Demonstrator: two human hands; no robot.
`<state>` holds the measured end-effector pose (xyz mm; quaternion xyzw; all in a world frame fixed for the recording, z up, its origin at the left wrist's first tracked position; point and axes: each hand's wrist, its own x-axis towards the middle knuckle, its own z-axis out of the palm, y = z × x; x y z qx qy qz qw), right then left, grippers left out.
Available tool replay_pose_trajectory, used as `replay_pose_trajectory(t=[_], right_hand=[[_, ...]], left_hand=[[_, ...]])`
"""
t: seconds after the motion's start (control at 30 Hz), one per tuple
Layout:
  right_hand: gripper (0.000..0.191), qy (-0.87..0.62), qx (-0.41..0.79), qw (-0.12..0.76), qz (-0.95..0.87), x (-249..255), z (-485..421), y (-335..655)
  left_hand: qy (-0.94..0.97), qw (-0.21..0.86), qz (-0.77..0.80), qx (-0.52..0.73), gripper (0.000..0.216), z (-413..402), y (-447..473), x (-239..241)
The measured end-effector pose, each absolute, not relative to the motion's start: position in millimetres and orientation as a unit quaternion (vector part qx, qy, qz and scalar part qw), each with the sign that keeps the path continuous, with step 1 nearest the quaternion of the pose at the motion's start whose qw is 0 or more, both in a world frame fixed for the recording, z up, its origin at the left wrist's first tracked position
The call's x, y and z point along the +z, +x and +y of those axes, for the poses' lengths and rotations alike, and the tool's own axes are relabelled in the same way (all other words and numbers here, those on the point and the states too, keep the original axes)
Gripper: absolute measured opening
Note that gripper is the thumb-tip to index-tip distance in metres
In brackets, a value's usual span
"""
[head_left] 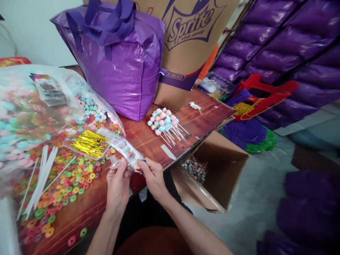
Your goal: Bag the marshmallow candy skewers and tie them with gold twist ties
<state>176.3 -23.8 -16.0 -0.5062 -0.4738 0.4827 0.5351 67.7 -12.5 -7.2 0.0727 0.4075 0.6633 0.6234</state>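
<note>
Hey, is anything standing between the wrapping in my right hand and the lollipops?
Nothing visible: the tabletop runs unobstructed from the wrapping in your right hand to the lollipops. The purple bag stands farther back, clear of that path.

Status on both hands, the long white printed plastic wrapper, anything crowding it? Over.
Left hand and right hand pinching the wrapper at its near end. Shiny gold strips in a shallow clear plastic tray, close by its far end.
</note>
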Motion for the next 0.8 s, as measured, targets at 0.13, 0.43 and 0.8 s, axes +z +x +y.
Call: replay_pose_trajectory(t=[0.13,0.43,0.8], right_hand=[[0.046,-0.509,0.489,0.515,-0.486,-22,-22,185],[0.046,-0.559,0.283,0.441,-0.643,-1,-1,214],[0.048,-0.764,0.195,0.237,-0.568,24,164,342]], left_hand=[[0.069,0.626,0.420,0.654,0.034,-13,66,-4],[0.034,0.574,0.440,0.689,0.038,-7,64,-9],[0.027,0.536,0.482,0.692,0.040,-7,58,-26]])
